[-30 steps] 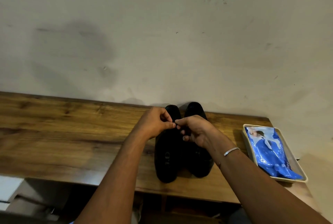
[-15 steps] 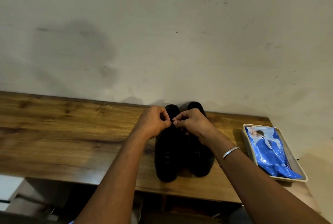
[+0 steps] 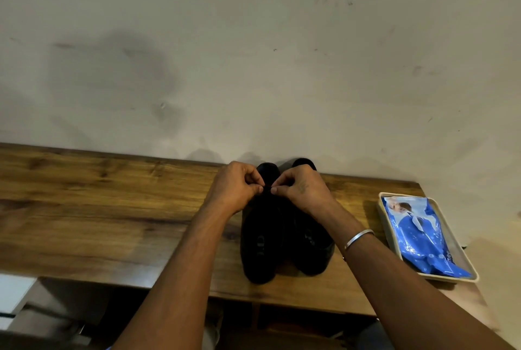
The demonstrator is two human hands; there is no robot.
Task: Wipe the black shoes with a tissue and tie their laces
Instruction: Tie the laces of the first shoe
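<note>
Two black shoes stand side by side on the wooden table, toes toward the wall: the left shoe (image 3: 260,245) and the right shoe (image 3: 311,248). My left hand (image 3: 232,187) and my right hand (image 3: 303,190) meet above the left shoe's upper part. Thumb and fingers of each hand pinch a black lace, fingertips almost touching. The lace itself is hard to make out against the dark shoe. A metal bangle sits on my right wrist.
A shallow cream tray (image 3: 468,272) at the table's right end holds a blue tissue pack (image 3: 420,239). The wooden table (image 3: 98,214) runs along a stained wall. Below its front edge lie dim boxes and clutter.
Both hands rose slightly and drew toward the shoes' toes, and their fingertips closed together over the left shoe's lace. The shoes have not moved.
</note>
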